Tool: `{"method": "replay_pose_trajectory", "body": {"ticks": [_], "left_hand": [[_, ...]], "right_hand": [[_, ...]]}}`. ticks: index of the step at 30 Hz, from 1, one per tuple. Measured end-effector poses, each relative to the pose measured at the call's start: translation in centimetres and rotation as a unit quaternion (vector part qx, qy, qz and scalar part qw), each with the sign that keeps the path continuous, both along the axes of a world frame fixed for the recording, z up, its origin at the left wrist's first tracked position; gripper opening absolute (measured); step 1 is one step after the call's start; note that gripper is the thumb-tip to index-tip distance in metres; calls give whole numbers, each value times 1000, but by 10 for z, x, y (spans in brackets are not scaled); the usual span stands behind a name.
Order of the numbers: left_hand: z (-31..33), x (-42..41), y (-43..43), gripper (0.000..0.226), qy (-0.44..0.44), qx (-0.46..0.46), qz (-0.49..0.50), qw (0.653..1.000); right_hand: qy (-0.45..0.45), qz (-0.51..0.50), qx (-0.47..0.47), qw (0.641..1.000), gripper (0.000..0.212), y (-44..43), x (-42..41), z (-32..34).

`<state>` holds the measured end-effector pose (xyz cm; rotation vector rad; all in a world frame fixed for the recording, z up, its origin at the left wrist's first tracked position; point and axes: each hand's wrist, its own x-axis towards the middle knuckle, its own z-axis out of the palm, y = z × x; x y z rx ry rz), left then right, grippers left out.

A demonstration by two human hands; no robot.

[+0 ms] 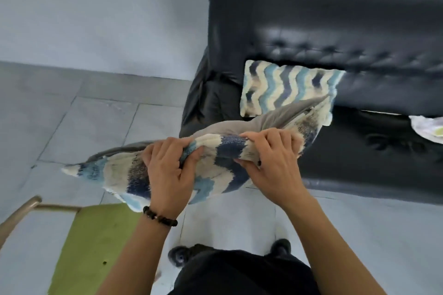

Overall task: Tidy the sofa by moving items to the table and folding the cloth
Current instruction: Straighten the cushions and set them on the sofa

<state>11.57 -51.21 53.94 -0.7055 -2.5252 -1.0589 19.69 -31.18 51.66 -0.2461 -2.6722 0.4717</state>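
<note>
A cushion (119, 175) with blue, navy and cream zigzag stripes and a grey back hangs in the air in front of the black leather sofa (335, 31). My left hand (167, 170) grips its near edge, and my right hand (273, 165) grips the same edge further right. A second cushion (282, 86) with the same pattern leans upright against the sofa's backrest near the left armrest. A crumpled white cloth (429, 128) lies on the seat at the right edge of view, partly cut off.
A green-topped table or stool (96, 242) with a tan metal frame (21, 213) stands at lower left. Grey floor tiles (84, 115) spread to the left of the sofa. My dark trousers and shoes (239, 270) show at the bottom.
</note>
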Motion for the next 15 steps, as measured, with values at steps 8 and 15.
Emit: {"method": "replay_pose_trajectory", "body": {"ticks": [8,15], "left_hand": [[-25,50,223,15,0,-52,-146,988],[-71,34,343,46,-53,-150,-226,961]], "right_hand": [[-29,-165,-57,984,24,181,112,-27],[-17,-221,-108,969,11,310,141,-43]]}}
